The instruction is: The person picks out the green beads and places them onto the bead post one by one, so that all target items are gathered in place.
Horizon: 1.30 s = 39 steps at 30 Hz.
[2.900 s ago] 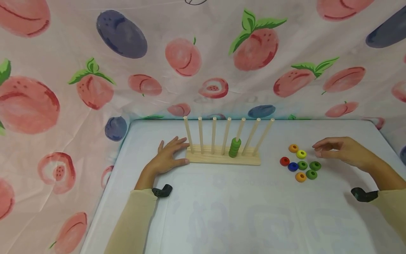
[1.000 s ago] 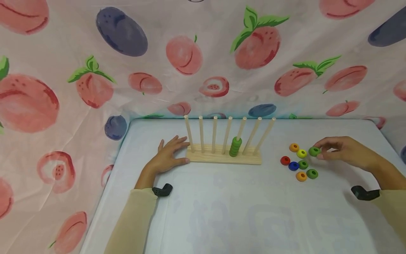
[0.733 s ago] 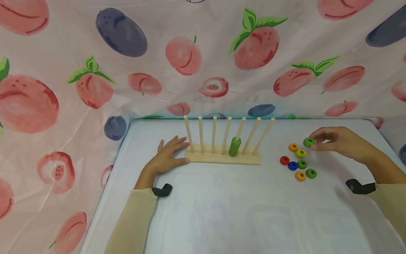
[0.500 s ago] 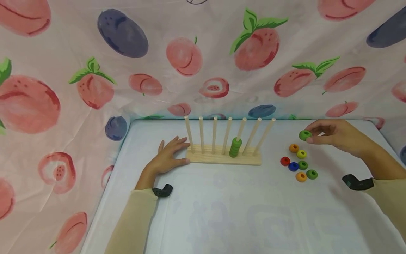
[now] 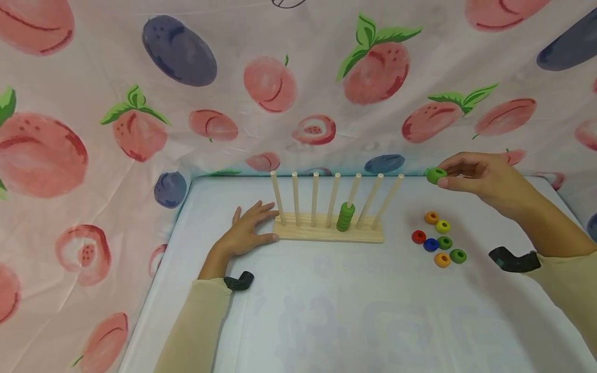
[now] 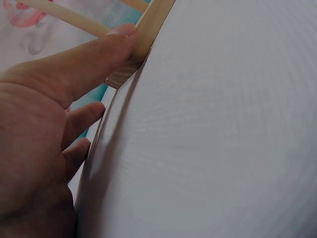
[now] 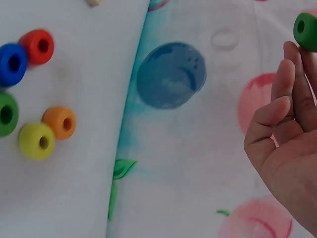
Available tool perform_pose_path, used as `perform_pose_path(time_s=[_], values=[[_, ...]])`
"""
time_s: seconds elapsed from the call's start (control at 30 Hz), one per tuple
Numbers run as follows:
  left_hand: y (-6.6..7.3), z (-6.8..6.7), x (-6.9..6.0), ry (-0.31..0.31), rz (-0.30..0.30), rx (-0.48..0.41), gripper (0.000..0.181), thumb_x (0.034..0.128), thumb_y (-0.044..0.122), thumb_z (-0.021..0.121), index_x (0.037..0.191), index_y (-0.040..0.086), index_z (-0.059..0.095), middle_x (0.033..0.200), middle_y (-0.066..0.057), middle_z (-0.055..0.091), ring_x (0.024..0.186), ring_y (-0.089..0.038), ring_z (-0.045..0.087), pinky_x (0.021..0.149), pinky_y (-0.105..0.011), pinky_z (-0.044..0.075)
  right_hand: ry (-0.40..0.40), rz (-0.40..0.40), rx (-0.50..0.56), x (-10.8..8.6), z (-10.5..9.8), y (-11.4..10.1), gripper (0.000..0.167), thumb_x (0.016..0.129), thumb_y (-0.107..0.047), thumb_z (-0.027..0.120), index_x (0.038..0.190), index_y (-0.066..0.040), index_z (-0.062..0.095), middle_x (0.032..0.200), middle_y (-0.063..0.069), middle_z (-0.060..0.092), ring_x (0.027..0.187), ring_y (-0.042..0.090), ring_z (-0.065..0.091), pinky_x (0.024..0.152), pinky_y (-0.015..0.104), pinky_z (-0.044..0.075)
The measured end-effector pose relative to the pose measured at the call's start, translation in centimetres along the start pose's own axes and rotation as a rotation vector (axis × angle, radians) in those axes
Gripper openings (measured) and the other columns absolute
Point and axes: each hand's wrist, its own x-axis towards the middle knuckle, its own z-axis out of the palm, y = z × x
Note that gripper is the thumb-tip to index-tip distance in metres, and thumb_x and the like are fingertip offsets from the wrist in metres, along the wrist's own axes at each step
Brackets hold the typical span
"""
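Observation:
A green bead [image 5: 436,175] with a hole is pinched between the thumb and fingers of my right hand [image 5: 489,181], raised above the table's back right. In the right wrist view the same green bead [image 7: 306,31] shows at the upper right, at the fingertips. My left hand [image 5: 244,230] rests at the left end of a wooden peg rack [image 5: 298,234], fingers spread. In the left wrist view its thumb [image 6: 99,59] touches the rack's end [image 6: 148,34]. One peg, third from the right, carries a stack of green beads [image 5: 345,217]; the other pegs are bare.
Right of the rack lie several loose beads: orange [image 5: 431,217], yellow [image 5: 443,226], red [image 5: 418,237], blue [image 5: 431,244] and green [image 5: 458,256]. A fruit-print cloth [image 5: 270,31] hangs behind and left of the white table [image 5: 326,311].
My right hand has picked up a green bead from the loose group, then lifted it up and to the left. The left hand has stayed at the rack's end.

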Motion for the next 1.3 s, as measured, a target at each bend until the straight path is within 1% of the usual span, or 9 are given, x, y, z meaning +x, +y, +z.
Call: perform_pose_path(time_s=[0.13,0.3,0.4,0.53,0.73,0.83,0.93,1.07,1.3], values=[[-0.2,0.0,0.0,0.005,0.001,0.001,0.069,0.0903,0.048,0.075,0.150,0.023,0.052,0.167,0.002,0.033,0.161,-0.026,0.010,0.122,-0.062,-0.015,0.034,-0.015,0.037,0.2,0.4,-1.4,0.031,0.095,-0.024,0.074,0.123,-0.013,0.067,0.102,-0.013,0.068,0.095,0.007,0.063,0.076,0.012,0.052],[-0.3,0.0,-0.1,0.010,0.000,0.004,0.070,0.0893,0.049,0.076,0.150,0.024,0.053,0.167,0.002,0.033,0.161,-0.026,0.010,0.122,-0.062,-0.015,0.051,-0.023,0.069,0.5,1.1,-3.2,0.032,0.095,-0.026,0.075,0.123,-0.015,0.066,0.105,-0.012,0.067,0.097,0.007,0.063,0.078,0.011,0.051],[-0.3,0.1,-0.1,0.007,-0.002,0.006,0.070,0.0887,0.049,0.076,0.150,0.024,0.053,0.168,0.002,0.033,0.161,-0.027,0.010,0.122,-0.063,-0.015,0.062,-0.040,0.099,0.8,1.6,-4.2,0.030,0.095,-0.024,0.075,0.122,-0.014,0.067,0.106,-0.013,0.066,0.100,0.008,0.061,0.078,0.011,0.051],[-0.4,0.1,-0.1,0.006,-0.007,0.001,0.069,0.0890,0.049,0.076,0.150,0.024,0.053,0.168,0.002,0.032,0.161,-0.026,0.010,0.122,-0.062,-0.015,0.065,-0.081,0.172,1.3,2.4,-5.5,0.028,0.094,-0.017,0.075,0.120,-0.010,0.068,0.107,-0.010,0.065,0.104,0.010,0.060,0.080,0.012,0.053],[-0.2,0.1,-0.1,0.010,-0.005,0.011,0.068,0.0898,0.047,0.076,0.150,0.024,0.053,0.167,0.002,0.033,0.161,-0.027,0.011,0.122,-0.063,-0.015,0.055,-0.124,0.242,2.1,3.7,-7.3,0.027,0.092,-0.014,0.076,0.118,-0.009,0.069,0.108,-0.007,0.066,0.104,0.013,0.061,0.082,0.013,0.054],[-0.2,0.1,-0.1,0.008,-0.003,0.009,0.068,0.0897,0.047,0.076,0.150,0.024,0.053,0.167,0.002,0.033,0.161,-0.027,0.011,0.122,-0.063,-0.015,0.047,-0.152,0.258,2.2,4.3,-8.1,0.026,0.092,-0.013,0.076,0.117,-0.007,0.069,0.107,-0.005,0.066,0.102,0.014,0.062,0.081,0.014,0.055],[-0.2,0.1,-0.1,0.007,-0.002,0.003,0.069,0.0894,0.048,0.076,0.150,0.024,0.053,0.167,0.002,0.033,0.161,-0.026,0.011,0.122,-0.062,-0.015,0.037,-0.197,0.273,2.4,4.9,-8.7,0.026,0.091,-0.010,0.076,0.116,-0.005,0.069,0.106,-0.002,0.066,0.101,0.017,0.062,0.081,0.016,0.055],[-0.1,0.1,-0.1,0.007,-0.002,-0.001,0.069,0.0895,0.048,0.076,0.150,0.025,0.053,0.167,0.002,0.032,0.161,-0.026,0.010,0.122,-0.062,-0.015,0.021,-0.238,0.270,2.6,5.6,-9.2,0.026,0.091,-0.010,0.077,0.115,-0.005,0.070,0.106,-0.001,0.067,0.101,0.019,0.062,0.082,0.018,0.054],[0.0,0.0,0.0,0.007,0.000,0.001,0.069,0.0899,0.047,0.076,0.150,0.024,0.053,0.167,0.002,0.033,0.161,-0.026,0.010,0.122,-0.063,-0.015,-0.012,-0.232,0.253,2.8,6.6,-9.9,0.027,0.091,-0.015,0.078,0.116,-0.008,0.072,0.110,0.001,0.068,0.103,0.020,0.063,0.084,0.020,0.054]])
